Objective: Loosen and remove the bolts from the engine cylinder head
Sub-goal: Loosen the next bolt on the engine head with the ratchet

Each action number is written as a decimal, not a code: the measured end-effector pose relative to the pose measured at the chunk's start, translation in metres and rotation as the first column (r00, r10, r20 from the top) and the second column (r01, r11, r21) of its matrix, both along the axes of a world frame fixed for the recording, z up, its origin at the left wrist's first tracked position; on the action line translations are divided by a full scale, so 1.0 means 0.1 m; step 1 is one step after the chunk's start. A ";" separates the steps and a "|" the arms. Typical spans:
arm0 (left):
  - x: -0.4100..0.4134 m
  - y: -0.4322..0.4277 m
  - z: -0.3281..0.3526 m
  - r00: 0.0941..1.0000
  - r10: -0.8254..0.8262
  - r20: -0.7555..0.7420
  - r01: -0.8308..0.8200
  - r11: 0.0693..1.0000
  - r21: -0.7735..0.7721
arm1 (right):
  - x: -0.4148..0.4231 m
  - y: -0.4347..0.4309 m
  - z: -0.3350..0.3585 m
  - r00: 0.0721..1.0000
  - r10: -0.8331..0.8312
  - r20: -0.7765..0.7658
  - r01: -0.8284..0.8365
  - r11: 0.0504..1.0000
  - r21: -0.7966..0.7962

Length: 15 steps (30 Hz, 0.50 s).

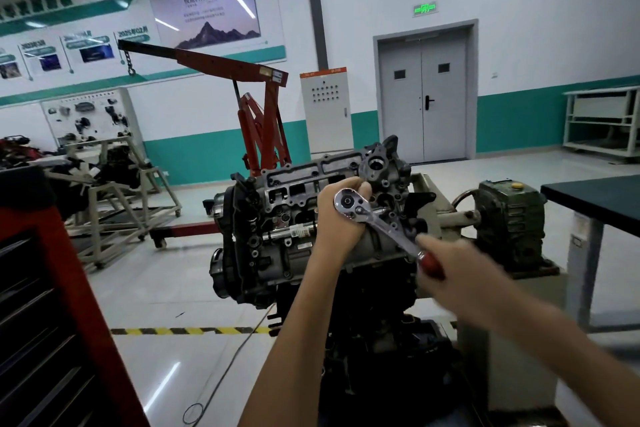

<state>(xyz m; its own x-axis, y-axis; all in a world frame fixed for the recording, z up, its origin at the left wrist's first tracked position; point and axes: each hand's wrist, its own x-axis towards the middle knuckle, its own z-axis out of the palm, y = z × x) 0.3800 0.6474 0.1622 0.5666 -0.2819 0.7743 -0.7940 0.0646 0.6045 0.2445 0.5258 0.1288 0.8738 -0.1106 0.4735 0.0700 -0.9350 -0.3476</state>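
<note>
Both hands are on the chrome ratchet wrench (381, 222) with the dark red grip, dead centre of the frame. The left hand (337, 218) is curled round the ratchet's round head, right up against the grey metal engine cylinder head (294, 184). The right hand (450, 270) is wrapped round the red grip, lower right, pretty blurry. Any bolt under it is hidden by the left hand. A red engine hoist (263, 121) stands behind, upper left.

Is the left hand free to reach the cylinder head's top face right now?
Probably not as is: the left hand grips the ratchet head, which it would need to release. Nothing else blocks the cylinder head.
</note>
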 end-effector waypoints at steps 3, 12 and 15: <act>-0.01 -0.05 0.02 0.998 0.058 0.009 -0.057 0.997 -0.050 | 0.05 0.60 -0.38 0.992 0.093 0.086 -0.122 0.889 0.442; 0.03 0.15 0.11 0.997 -0.077 -0.021 0.079 0.985 0.153 | 0.02 -0.10 0.14 0.994 0.112 0.002 -0.112 0.991 -0.071; -0.01 0.07 0.15 0.998 -0.070 0.006 0.067 0.979 0.194 | 0.01 -0.39 0.50 0.999 -0.001 0.037 0.014 0.937 -0.350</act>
